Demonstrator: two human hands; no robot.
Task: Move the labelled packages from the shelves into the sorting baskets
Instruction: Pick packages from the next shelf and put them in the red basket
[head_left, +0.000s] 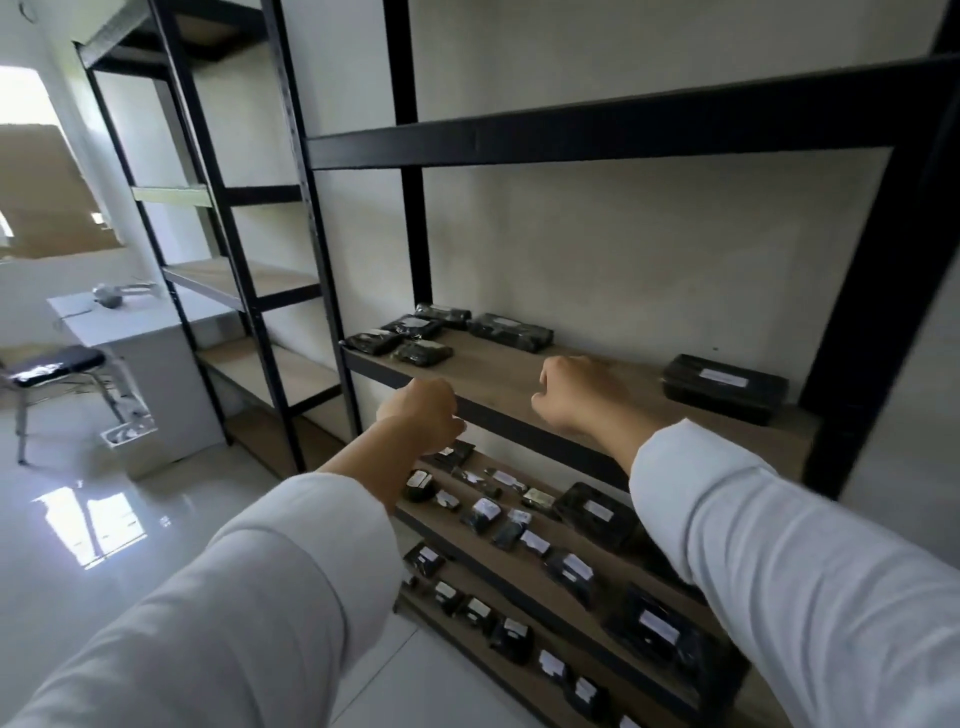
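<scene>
On middle shelf (498, 364): black packages (410, 338) clustered back-left, one box (724, 387) far right. More packages on lower shelves (519, 525). Left hand (423, 415), right hand (582, 397) both curled into fists, holding nothing, over shelf front. Baskets not in view. Step looks like reach-in; next: uncurl fingers, grab package.

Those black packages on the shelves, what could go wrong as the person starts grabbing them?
The black package lies far right, so the right hand must reach sideways and might fumble it. The small packages on the lower shelf are crowded, so lifting one could knock its neighbours. No sorting basket is in view, so each carry may be long.
</scene>
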